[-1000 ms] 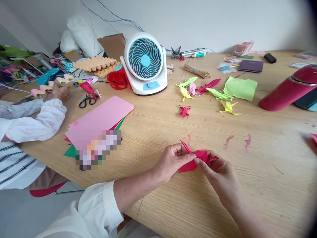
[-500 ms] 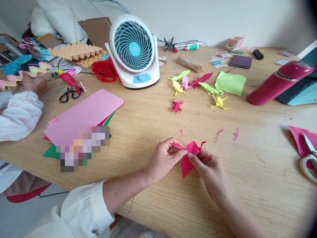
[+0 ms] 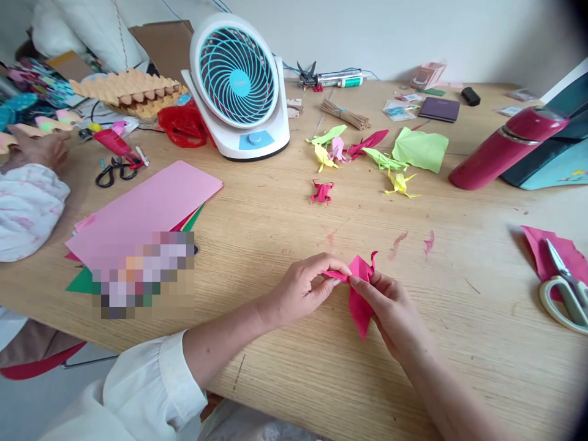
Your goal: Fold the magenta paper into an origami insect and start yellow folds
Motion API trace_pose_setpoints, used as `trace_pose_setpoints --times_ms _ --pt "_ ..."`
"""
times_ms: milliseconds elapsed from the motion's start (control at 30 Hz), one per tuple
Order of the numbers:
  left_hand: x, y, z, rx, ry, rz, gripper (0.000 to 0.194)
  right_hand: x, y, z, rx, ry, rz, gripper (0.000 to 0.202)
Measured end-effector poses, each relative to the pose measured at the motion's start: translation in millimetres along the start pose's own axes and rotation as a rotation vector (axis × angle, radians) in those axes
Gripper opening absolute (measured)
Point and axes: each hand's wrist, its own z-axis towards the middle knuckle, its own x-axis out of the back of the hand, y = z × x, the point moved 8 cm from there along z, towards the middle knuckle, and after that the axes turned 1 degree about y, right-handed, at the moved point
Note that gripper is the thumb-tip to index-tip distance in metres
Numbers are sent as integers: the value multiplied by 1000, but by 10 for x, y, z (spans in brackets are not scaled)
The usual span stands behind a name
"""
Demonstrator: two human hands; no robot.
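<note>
Pale wooden tabletop [image 3: 275, 214] runs back to a white wall [image 3: 413, 37], with a small red paper frog [image 3: 321, 192] sitting out on it. Nearer than the frog and a little to its right, a folded magenta paper piece [image 3: 361, 312] is held between two bare hands. The left hand [image 3: 298, 293] pinches its narrow strip between thumb and fingers. The right hand [image 3: 390, 300] grips the body of the piece, thumb pressed on the front, fingers behind; a broad flap points down and a thin curled tip rises above.

Just behind the frog lies a yellow folded figure [image 3: 324, 158]; a spiky yellow one [image 3: 399, 184] is to its right, and a light green sheet [image 3: 420, 149] farther back that way. Left of the frog, pink sheets [image 3: 156, 196] overlie other colours, while a white fan [image 3: 236, 79] stands behind and left. Well right of the frog is a red flask [image 3: 503, 150]; nearer on that side, light-handled scissors [image 3: 568, 297] rest on magenta scrap paper [image 3: 542, 245]. Far left of the frog, another person's hand [image 3: 37, 147] shows.
</note>
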Motion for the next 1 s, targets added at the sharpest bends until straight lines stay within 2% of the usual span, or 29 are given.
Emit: trace_pose_setpoints --times_ms 200,333,433,567,800,900,1000 --pt "35 183 40 -303 -163 139 13 -13 8 -36 -18 -85 -99 45" --pt "49 267 39 -398 -225 226 13 -38 5 -37 23 -125 -219 45" --pt "43 291 36 -414 -250 254 12 -68 -33 -51 82 -141 -285 43" --pt "50 220 57 -295 -188 181 11 -81 -109 -81 189 -130 -313 36" --pt "38 9 36 95 8 20 5 -19 -123 -96 304 -66 -368 28" --pt "0 -116 -10 274 43 -80 7 -16 -135 -113 339 -70 -391 22" --pt "-44 -214 -46 380 62 -227 10 -20 -154 -131 381 -76 -424 20"
